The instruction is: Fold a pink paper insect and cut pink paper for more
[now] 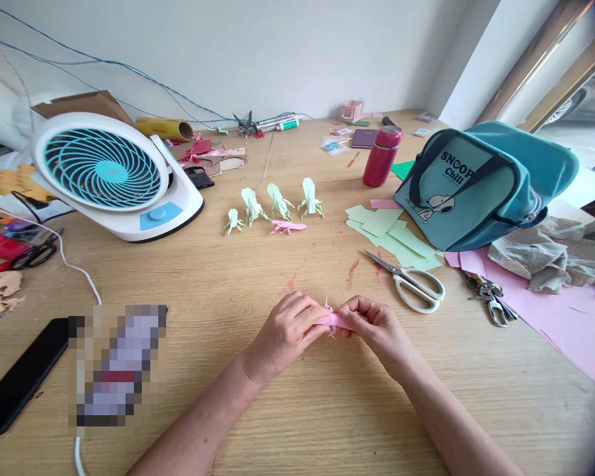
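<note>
While both hands meet over the near part of the table (277, 423), L hand (288, 322) has thumb & fingers closed on the left end of a folded pink paper pc (333, 320), and R hand (377, 330) pinches its right end btwn thumb & fingertips; no gap shows at either grip, tho the fingers hide most of both ends. Mid part of the pc is bare btwn the hands, w/ thin points sticking out up & down. For shaping it, prob. best if L just steadies the pc while R does the fine pinching, light pressure only, since those points look easy to bend or tear. Edges ought to be lined up before any crease is pressed hard; thumbs shd stay off the thin points. Straight ahead, well apart from the hands, a pink paper figure (288, 227) lies in front of a row of four green paper figures (252, 206). Scissors (419, 285) lie near the R hand, tips pointing away & left; green paper sheets (383, 222) sit just past them, keys (496, 304) further R. Far L is a fan (112, 173); can't tell if it's on, but a draft cd shift light paper, so a firm-ish hold makes sense.
</note>
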A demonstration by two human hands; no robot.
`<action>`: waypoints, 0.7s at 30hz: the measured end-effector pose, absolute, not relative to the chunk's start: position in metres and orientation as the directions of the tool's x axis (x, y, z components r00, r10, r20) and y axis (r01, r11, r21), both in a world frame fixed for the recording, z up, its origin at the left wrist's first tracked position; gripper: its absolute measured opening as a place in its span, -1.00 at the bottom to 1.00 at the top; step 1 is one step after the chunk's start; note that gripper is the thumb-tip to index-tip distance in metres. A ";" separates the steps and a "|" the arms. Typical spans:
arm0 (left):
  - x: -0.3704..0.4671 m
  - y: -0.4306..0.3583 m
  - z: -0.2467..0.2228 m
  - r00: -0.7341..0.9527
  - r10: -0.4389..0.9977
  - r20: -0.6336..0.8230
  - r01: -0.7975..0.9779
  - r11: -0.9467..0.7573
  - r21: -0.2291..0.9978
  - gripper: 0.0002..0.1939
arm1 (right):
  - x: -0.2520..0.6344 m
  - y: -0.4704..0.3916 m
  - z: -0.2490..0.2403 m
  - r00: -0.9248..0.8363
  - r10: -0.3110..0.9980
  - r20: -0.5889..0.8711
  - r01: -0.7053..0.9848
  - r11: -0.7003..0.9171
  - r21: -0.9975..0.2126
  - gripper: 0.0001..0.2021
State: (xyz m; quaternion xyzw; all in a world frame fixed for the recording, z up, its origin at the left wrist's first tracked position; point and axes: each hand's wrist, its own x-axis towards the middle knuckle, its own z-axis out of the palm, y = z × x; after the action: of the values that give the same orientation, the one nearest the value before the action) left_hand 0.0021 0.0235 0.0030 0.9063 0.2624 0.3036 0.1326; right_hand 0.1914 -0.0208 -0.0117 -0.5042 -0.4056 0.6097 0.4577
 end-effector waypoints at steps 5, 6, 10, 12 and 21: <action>0.003 0.025 0.003 0.678 0.557 0.479 0.366 -0.822 0.437 -0.93 | 0.192 -0.021 -0.012 -0.093 0.967 -0.238 -0.131 -0.249 -0.959 -0.65; 0.003 0.025 0.003 0.668 0.568 0.481 0.374 -0.815 0.443 -0.93 | 0.192 -0.021 -0.012 -0.099 0.967 -0.235 -0.136 -0.248 -0.959 -0.66; 0.002 0.026 0.001 0.597 0.634 0.492 0.427 -0.770 0.474 -0.93 | 0.193 -0.021 -0.011 -0.115 0.971 -0.208 -0.159 -0.224 -0.961 -0.67; 0.001 0.027 0.000 0.568 0.663 0.488 0.443 -0.746 0.497 -0.91 | 0.195 -0.021 -0.013 -0.108 0.980 -0.167 -0.130 -0.180 -0.975 -0.64; -0.001 0.025 0.002 0.575 0.669 0.472 0.400 -0.732 0.551 -0.87 | 0.199 -0.022 -0.011 -0.115 0.985 -0.127 0.061 -0.120 -0.991 -0.77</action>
State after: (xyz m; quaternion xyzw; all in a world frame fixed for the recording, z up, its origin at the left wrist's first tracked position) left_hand -0.0009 0.0254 0.0015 0.8654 0.3087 0.3425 0.1962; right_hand 0.1985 -0.0220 -0.0107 -0.5128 -0.5102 0.5452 0.4237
